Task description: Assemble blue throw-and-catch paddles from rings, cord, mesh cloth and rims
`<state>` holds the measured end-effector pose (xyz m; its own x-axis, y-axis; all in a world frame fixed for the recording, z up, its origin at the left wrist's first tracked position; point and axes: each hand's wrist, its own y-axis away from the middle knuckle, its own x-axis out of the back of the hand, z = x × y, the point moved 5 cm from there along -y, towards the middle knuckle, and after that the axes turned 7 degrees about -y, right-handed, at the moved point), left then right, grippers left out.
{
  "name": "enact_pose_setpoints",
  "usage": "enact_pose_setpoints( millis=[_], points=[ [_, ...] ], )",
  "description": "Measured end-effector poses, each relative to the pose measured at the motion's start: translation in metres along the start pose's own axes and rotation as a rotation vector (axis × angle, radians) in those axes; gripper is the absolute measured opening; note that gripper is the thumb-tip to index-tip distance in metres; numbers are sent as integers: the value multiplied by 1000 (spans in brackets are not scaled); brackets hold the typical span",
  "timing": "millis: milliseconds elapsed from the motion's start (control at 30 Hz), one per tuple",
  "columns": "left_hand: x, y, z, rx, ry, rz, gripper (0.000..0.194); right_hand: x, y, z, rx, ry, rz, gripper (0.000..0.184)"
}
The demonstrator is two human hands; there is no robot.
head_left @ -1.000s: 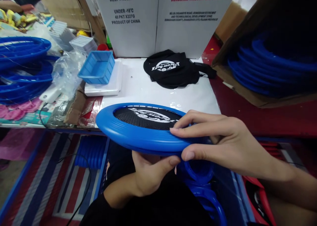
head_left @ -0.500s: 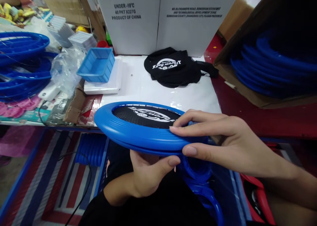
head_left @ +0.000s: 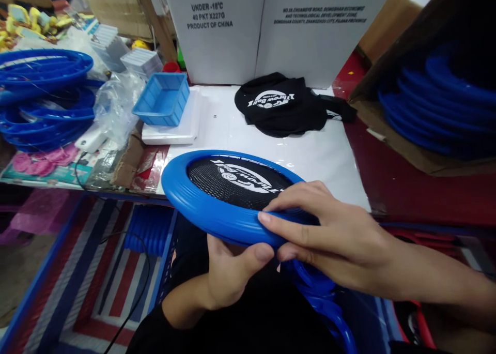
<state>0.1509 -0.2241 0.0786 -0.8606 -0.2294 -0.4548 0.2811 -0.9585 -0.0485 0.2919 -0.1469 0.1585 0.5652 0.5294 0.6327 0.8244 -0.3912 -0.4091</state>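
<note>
Right now, my right hand [head_left: 333, 235] is gripping the near right part of a blue disc [head_left: 201, 209], its fingertips pressing on top of the rim and its thumb tucking against the edge. My left hand [head_left: 232, 276] is supporting the disc from below; its fingers are hiding underneath, so I cannot tell how far they are closing. The disc is tilting between my hands, its black mesh [head_left: 217, 183] and white print facing up. Beyond my hands, a black cloth [head_left: 279, 106] is lying on the white sheet [head_left: 220, 132] covering part of the table [head_left: 403, 188], before a big white carton [head_left: 294, 39]. Ahead and left of my left hand, a small blue bin [head_left: 165, 101] is sitting on a white block [head_left: 170, 133]. Right of the cloth, an open brown box [head_left: 426, 150] is holding blue rings [head_left: 418, 111].
</note>
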Motion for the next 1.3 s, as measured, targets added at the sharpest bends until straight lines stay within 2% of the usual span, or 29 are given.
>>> enact_pose_setpoints(
  millis=[100, 233, 400, 500, 600, 833, 1000, 1300],
  points=[
    [19, 5, -6, 102, 16, 97, 62, -28, 4, 0, 80, 83, 25, 36],
    [50, 15, -19, 244, 56, 291, 58, -76, 13, 2, 134, 243, 115, 30],
    [81, 28, -44, 403, 159, 509, 43, -126, 22, 7, 101, 360, 159, 25],
    [97, 35, -62, 518, 227, 612, 45, -150, 26, 13, 84, 417, 144, 27],
    [109, 38, -75, 590, 237, 656, 51, -169, 29, 19, 87, 483, 138, 33],
    [122, 40, -94, 601, 223, 618, 54, -194, 42, 33, 112, 535, 181, 31],
    [126, 43, -103, 599, 225, 585, 52, -200, 46, 34, 124, 561, 231, 36],
    [129, 42, -104, 612, 217, 584, 51, -206, 54, 38, 95, 550, 225, 28]
  ],
)
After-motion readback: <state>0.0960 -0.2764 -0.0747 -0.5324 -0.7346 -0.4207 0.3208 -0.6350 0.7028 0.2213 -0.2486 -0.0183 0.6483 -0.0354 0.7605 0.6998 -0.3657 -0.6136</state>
